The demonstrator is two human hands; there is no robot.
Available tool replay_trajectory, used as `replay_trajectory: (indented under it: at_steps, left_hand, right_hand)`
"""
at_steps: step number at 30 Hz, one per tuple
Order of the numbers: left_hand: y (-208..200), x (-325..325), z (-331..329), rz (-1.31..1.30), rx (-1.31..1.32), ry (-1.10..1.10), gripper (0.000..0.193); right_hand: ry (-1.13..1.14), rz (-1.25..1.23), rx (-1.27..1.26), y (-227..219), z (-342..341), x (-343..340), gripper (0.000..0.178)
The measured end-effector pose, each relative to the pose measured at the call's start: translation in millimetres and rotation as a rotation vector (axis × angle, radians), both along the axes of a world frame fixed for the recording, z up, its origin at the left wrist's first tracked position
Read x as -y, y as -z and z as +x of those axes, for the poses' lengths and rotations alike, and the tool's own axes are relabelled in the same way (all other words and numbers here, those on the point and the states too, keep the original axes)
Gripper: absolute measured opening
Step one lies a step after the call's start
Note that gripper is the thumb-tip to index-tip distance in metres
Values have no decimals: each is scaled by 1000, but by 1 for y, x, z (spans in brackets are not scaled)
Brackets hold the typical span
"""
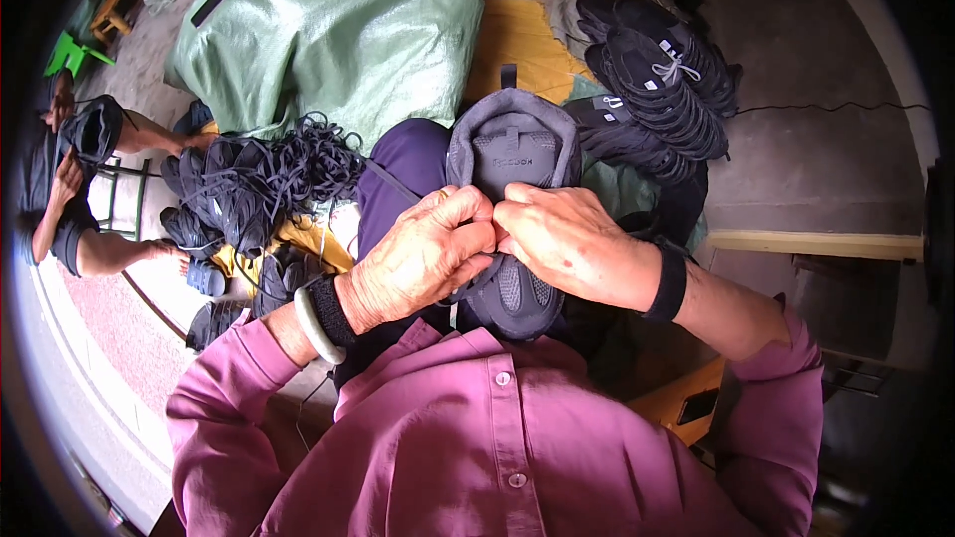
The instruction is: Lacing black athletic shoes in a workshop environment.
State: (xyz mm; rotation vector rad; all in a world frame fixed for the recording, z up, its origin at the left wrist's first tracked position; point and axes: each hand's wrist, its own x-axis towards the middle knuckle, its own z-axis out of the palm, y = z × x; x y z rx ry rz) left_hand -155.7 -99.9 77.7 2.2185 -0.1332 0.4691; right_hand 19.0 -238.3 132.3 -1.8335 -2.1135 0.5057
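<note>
A black sneaker [512,151] rests on my lap, its heel and pull tab pointing away from me and its toe toward me. My left hand [423,249] and my right hand [572,244] meet over the lacing, fingers pinched together. A dark shoelace [391,179] trails from beside my left hand across my leg. The fingertips largely hide the bit of lace between them. Mesh and the rounded toe [517,298] show below my hands, and the insole shows in the opening above them.
Black shoes lie stacked at the right [647,80]. A heap of loose black laces [313,164] and more shoes [224,189] are at the left. Beyond is a large green woven sack [338,30]. At far left another person's hands [65,174] hold a dark shoe. A phone [698,406] lies near my right elbow.
</note>
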Motion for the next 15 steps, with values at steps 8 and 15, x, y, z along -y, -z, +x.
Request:
replay_trajectory:
  at_steps: [8,15]
  left_hand:
    - [-5,-7,6,1,22,42,27]
    - [-1,-4,3,-12,31,55,23]
  right_hand:
    - [-36,-178,136,-15,-4,-3,12]
    - [-87,-134,99,-5,7,-12,9]
